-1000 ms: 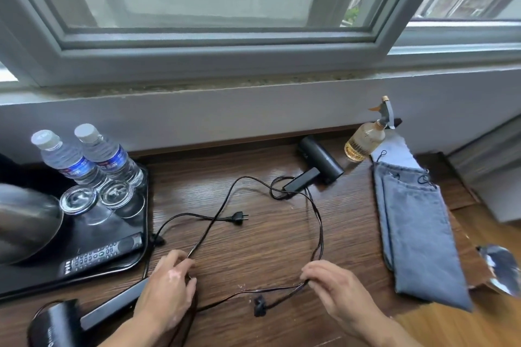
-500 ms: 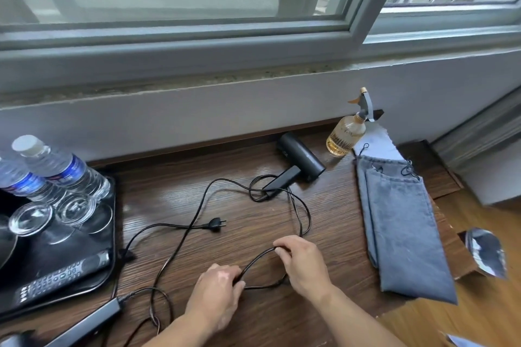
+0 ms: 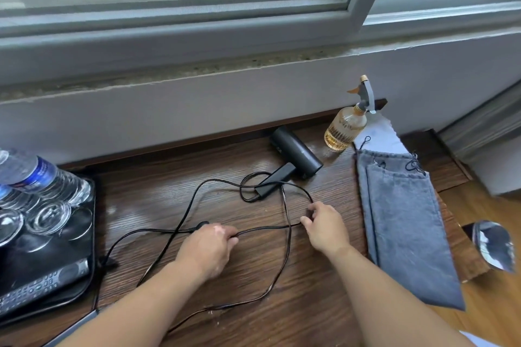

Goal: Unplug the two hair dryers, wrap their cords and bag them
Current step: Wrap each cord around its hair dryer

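Dark wooden surface (image 3: 146, 191) holds a black folding hair dryer (image 3: 296, 153) at upper centre and grey fabric bags (image 3: 403, 222) at right. Mid-frame, the left hand (image 3: 208, 245) and right hand (image 3: 324, 227) each keep a grip pinching a thin black cord (image 3: 265, 229) stretched between them.

Two hands (image 3: 208, 245) (image 3: 324, 227), one hair dryer (image 3: 296, 153), two grey bags (image 3: 366, 205) (image 3: 411, 234), two glasses (image 3: 48, 217) (image 3: 8, 222), one spray bottle (image 3: 345, 128).

On the wooden tabletop (image 3: 169, 194), both grips pinch a black cord (image 3: 265, 229) in front of the folded hair dryer (image 3: 296, 153). The left grip (image 3: 207, 245) is nearer and left of it, and the right grip (image 3: 324, 227) directly nearer. Grey bags (image 3: 403, 220) lie right of the dryer.
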### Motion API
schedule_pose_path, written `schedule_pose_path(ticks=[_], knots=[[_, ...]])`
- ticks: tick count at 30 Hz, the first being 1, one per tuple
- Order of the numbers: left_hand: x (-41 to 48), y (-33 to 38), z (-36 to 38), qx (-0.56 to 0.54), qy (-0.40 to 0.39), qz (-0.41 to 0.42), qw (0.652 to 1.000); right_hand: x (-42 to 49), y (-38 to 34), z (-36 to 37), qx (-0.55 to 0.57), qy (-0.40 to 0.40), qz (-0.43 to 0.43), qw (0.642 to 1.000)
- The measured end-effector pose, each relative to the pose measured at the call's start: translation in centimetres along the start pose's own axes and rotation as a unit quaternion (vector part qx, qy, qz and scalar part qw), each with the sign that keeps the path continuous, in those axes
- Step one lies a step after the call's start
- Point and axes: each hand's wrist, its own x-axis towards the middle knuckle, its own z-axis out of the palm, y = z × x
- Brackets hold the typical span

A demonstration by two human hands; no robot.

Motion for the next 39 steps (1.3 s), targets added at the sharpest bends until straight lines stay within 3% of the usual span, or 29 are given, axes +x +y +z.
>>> schedule_pose_path(ticks=[3,6,15,18,21,25,27,30,35,39], knots=[[1.2,0.6,0.5,0.033,-0.009,0.008,0.999,-0.4,0.3,0.7,0.006,0.037,0.011,0.999],[1.8,2.0,1.5,0.054,-0.012,0.021,0.998,-0.7,0.5,1.6,0.115,0.033,0.097,0.988],[3.5,5.0,3.5,0.013,-0.025,0.064,0.998,-1.1,-1.6,2.0,0.356,-0.085,0.237,0.9],[3.6,4.8,4.4,-0.093,0.001,0.054,0.994,-0.9,-1.6,1.9,0.414,-0.115,0.275,0.86],[2.3,3.8,4.9,-0.227,0.075,0.008,0.971,-1.1,-1.3,1.2,0.46,-0.116,0.271,0.837],[-0.9,3.0,5.5,-0.241,0.14,-0.067,0.958,-1.6,-0.1,0.6,0.537,-0.09,0.218,0.81],[-2.5,2.7,6.3,-0.217,0.113,-0.072,0.967,-1.9,0.6,-0.3,0.583,-0.097,0.183,0.786],[-4.1,3.0,7.5,-0.071,0.027,0.004,0.997,-2.5,1.4,-1.1,0.631,-0.082,0.161,0.755],[-4.3,4.5,8.3,0.066,-0.03,0.121,0.99,-3.6,1.7,-0.8,0.614,-0.047,0.138,0.776],[-4.9,4.0,8.1,0.009,-0.014,0.1,0.995,-3.8,2.4,-2.4,0.551,0.0,0.105,0.828]])
